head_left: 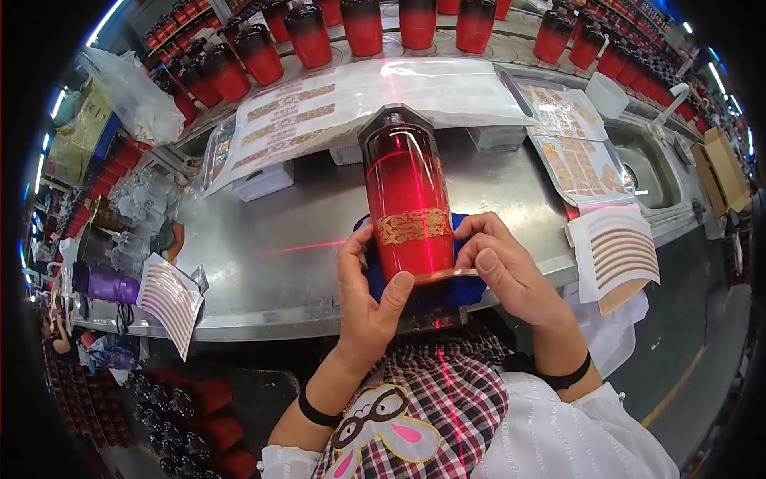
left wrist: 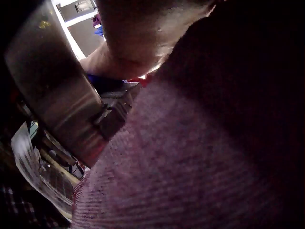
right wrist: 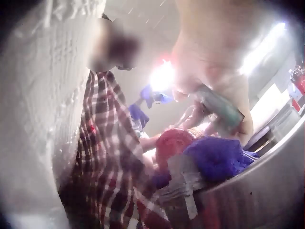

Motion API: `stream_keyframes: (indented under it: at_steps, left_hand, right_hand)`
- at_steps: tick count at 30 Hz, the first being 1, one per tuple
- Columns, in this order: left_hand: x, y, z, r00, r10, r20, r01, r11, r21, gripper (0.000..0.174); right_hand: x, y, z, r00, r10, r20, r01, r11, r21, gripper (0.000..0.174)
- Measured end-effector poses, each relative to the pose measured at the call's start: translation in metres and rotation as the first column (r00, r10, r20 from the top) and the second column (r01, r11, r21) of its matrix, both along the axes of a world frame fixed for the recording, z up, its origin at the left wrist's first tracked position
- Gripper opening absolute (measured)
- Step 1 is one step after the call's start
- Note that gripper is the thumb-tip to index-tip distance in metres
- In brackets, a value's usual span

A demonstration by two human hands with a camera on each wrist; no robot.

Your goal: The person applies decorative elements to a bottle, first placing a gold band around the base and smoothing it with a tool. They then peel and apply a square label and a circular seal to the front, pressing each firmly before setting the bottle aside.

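Observation:
A glossy red bottle [head_left: 408, 188] with a black shoulder and a gold ornamental band lies tilted over a blue cloth [head_left: 469, 297]. My left hand [head_left: 365, 299] grips its left side, thumb at the bottom edge. A thin gold-brown strip [head_left: 447, 275] runs along that edge towards my right hand [head_left: 511, 275], whose bent thumb and fingers pinch its right end beside the bottle. In the right wrist view, the bottle's round red base [right wrist: 172, 147] shows beside the blue cloth [right wrist: 217, 157]. The left wrist view is mostly dark fabric [left wrist: 181, 157], with the bottle not discernible.
Printed decal sheets [head_left: 319, 108] lie behind the bottle on the steel table [head_left: 271, 239]. Striped sheets hang over the edge at left [head_left: 171, 303] and right [head_left: 614, 251]. A sink [head_left: 648, 172] is at right; red-black bottles [head_left: 363, 28] stand along the back. A purple container [head_left: 112, 285] is left.

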State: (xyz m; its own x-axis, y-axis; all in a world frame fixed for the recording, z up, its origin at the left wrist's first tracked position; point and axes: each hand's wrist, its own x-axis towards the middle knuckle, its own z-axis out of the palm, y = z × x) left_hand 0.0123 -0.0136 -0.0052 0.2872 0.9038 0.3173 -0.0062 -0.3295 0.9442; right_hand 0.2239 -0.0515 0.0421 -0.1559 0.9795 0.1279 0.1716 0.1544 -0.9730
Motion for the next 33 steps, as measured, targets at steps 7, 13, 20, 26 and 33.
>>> stream_keyframes:
  at_steps: [7,13,20,26,33]
  left_hand:
    - [-0.001,0.001,-0.003,0.997,-0.029,0.077,0.031,0.999,-0.032,0.063]
    - [-0.002,0.001,-0.006,0.995,-0.036,0.095,0.039,0.999,-0.030,0.058]
    - [-0.011,-0.008,-0.009,0.989,0.136,0.056,-0.145,0.958,0.248,0.035]
    - [-0.016,-0.003,0.003,0.947,0.205,-0.245,0.053,0.656,0.753,0.021]
    - [-0.024,0.018,0.015,0.911,0.160,-0.380,0.269,0.469,0.842,0.024]
  right_hand:
    - [-0.009,0.002,-0.008,0.974,-0.083,0.212,0.058,0.991,0.124,0.025]
    - [-0.010,0.003,-0.008,0.970,-0.112,0.217,0.088,0.989,0.115,0.027]
    - [-0.010,0.004,-0.007,0.967,-0.108,0.232,0.082,0.989,0.120,0.026]
    - [-0.004,0.007,-0.012,0.968,-0.051,0.246,0.010,0.986,0.167,0.022]
    - [0.022,0.004,-0.006,0.987,0.102,0.124,-0.100,0.995,-0.019,0.019]
